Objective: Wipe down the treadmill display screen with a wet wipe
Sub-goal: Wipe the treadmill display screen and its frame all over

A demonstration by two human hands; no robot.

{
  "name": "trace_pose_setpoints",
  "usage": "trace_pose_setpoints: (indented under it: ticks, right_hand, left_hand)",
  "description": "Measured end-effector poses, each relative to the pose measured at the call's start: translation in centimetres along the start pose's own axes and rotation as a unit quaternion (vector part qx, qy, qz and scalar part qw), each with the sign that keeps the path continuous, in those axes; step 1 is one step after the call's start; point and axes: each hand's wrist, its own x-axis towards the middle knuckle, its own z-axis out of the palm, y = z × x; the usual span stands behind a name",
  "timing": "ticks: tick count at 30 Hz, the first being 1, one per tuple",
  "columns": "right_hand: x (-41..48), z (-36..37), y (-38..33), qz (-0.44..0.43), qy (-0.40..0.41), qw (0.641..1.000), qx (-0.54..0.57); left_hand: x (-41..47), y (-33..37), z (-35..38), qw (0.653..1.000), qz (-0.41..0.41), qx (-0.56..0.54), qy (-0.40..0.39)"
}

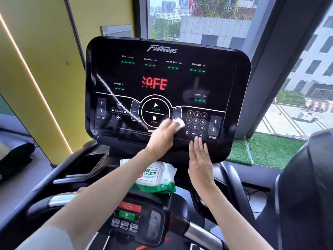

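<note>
The left hand (162, 135) presses a crumpled white wet wipe (179, 123) under closed fingers against the glossy black treadmill display screen (221, 83); unwiped panel stretches up-left. The right hand (200, 159) rests flat, holding nothing.

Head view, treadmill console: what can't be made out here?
- Button right of STOP: covered by the wet wipe under the left hand.
- Fine print along the display screen bottom: too small, partly behind that hand.
- Wipe pack label: partly hidden by the left forearm.
- Lower control panel key labels: blurred.
- Right hand: whether its fingers press OK or only rest there.
</note>
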Motion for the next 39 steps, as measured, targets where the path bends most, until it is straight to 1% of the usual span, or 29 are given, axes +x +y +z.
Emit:
trace_pose_setpoints:
  ticks: [1, 2, 5, 6, 9, 10, 11, 13, 14, 16, 17, 18, 19, 20, 22, 23, 24, 26, 27, 28, 29, 30, 31, 32, 33, 35, 36, 37, 39]
  right_hand:
    - [0.0, 0.1, 0.0, 0.000, 0.002, 1.000, 0.000]
    - [0.0, 0.1, -0.1, 0.002, 0.004, 1.000, -0.003]
    - [0.1, 0.2, 0.1, 0.002, 0.002, 1.000, -0.012]
    - [0.1, 0.2, 0.2, -0.002, 0.001, 1.000, -0.014]
    - [0.0, 0.3, 0.3, -0.004, -0.001, 1.000, -0.014]
    - [0.0, 0.3, 0.3, -0.003, -0.001, 1.000, -0.014]
    - [0.1, 0.4, 0.3, -0.004, -0.004, 1.000, -0.015]
    - [0.1, 0.3, 0.4, -0.008, -0.006, 1.000, -0.016]
    - [0.1, 0.3, 0.4, -0.010, -0.006, 1.000, -0.018]
    - [0.2, 0.4, 0.5, -0.014, -0.002, 1.000, -0.015]
    - [0.1, 0.4, 0.5, -0.014, -0.002, 1.000, -0.012]
    - [0.1, 0.4, 0.5, -0.015, -0.004, 1.000, -0.011]
    - [0.1, 0.4, 0.5, -0.016, -0.006, 1.000, -0.011]
    - [0.1, 0.4, 0.6, -0.019, -0.007, 1.000, -0.011]
    - [0.1, 0.4, 0.7, -0.023, -0.004, 1.000, -0.009]
    - [0.1, 0.4, 0.8, -0.023, -0.002, 1.000, -0.009]
    - [0.1, 0.4, 0.8, -0.023, 0.002, 1.000, -0.008]
    - [0.0, 0.3, 0.7, -0.023, 0.008, 1.000, -0.007]
    - [0.0, 0.4, 0.7, -0.023, 0.009, 1.000, -0.006]
    - [0.0, 0.4, 0.7, -0.023, 0.009, 1.000, -0.006]
    - [0.0, 0.4, 0.7, -0.024, 0.010, 1.000, -0.005]
    - [0.0, 0.4, 0.8, -0.026, 0.011, 1.000, -0.004]
    - [0.0, 0.4, 0.9, -0.027, 0.013, 1.000, -0.004]
    - [0.0, 0.4, 0.9, -0.026, 0.016, 1.000, -0.004]
    - [0.0, 0.4, 0.9, -0.024, 0.019, 1.000, -0.003]
    - [0.0, 0.4, 0.8, -0.020, 0.021, 1.000, 0.000]
    - [0.0, 0.4, 0.7, -0.019, 0.019, 1.000, 0.001]
    - [0.0, 0.4, 0.7, -0.019, 0.017, 1.000, 0.000]
    - [-0.1, 0.4, 0.8, -0.023, 0.010, 1.000, -0.004]
  left_hand:
    - [0.1, 0.3, 0.0, 0.998, -0.044, -0.010, 0.034]
    - [0.0, 0.8, 0.0, 0.999, -0.037, -0.008, 0.036]
    - [-0.9, 1.0, 0.2, 0.984, 0.151, 0.039, -0.082]
    - [-0.5, 0.7, -0.1, 0.985, 0.145, 0.042, -0.085]
    - [0.7, 0.2, -0.5, 0.999, -0.018, -0.002, 0.035]
    - [0.6, 0.5, -0.4, 1.000, -0.001, 0.010, 0.027]
    - [0.3, 0.8, -0.2, 0.997, 0.065, 0.029, -0.023]
    - [-0.2, 0.3, 0.0, 0.962, 0.230, 0.083, -0.118]
    - [0.4, -0.2, -0.4, 0.958, 0.244, 0.096, -0.116]
    - [2.3, -0.6, -0.8, 0.991, 0.120, 0.060, -0.029]
    - [2.9, -0.3, -0.9, 0.998, 0.047, 0.025, 0.024]
    - [3.1, 0.2, -0.7, 0.998, 0.014, 0.012, 0.056]
    - [3.0, 0.7, -0.3, 0.999, 0.024, 0.018, 0.037]
    - [2.5, 1.1, 0.1, 0.996, 0.078, 0.027, -0.024]
    - [1.5, 0.9, 0.4, 0.962, 0.229, 0.066, -0.132]
    - [1.8, 0.4, 0.0, 0.956, 0.251, 0.074, -0.133]
    - [2.5, -0.1, -0.1, 0.968, 0.218, 0.071, -0.103]
    - [3.8, 0.1, -0.4, 0.999, 0.048, 0.021, 0.009]
    - [4.1, 0.5, -0.4, 0.999, -0.011, 0.008, 0.044]
    - [4.1, 0.9, -0.1, 0.999, -0.008, 0.013, 0.039]
    - [3.8, 1.3, 0.2, 0.998, 0.049, 0.027, -0.014]
    - [3.2, 1.5, 0.6, 0.985, 0.142, 0.048, -0.083]
    - [2.9, 1.4, 0.5, 0.962, 0.230, 0.074, -0.126]
    - [3.2, 0.8, 0.1, 0.951, 0.266, 0.090, -0.133]
    - [3.9, 0.4, -0.1, 0.961, 0.239, 0.087, -0.110]
    - [5.1, 0.7, -0.3, 0.997, 0.074, 0.015, -0.008]
    - [5.2, 1.1, -0.2, 0.999, 0.025, 0.000, 0.025]
    - [5.2, 1.6, 0.0, 0.999, 0.034, 0.011, 0.019]
    - [4.2, 2.3, 0.8, 0.978, 0.182, 0.059, -0.083]
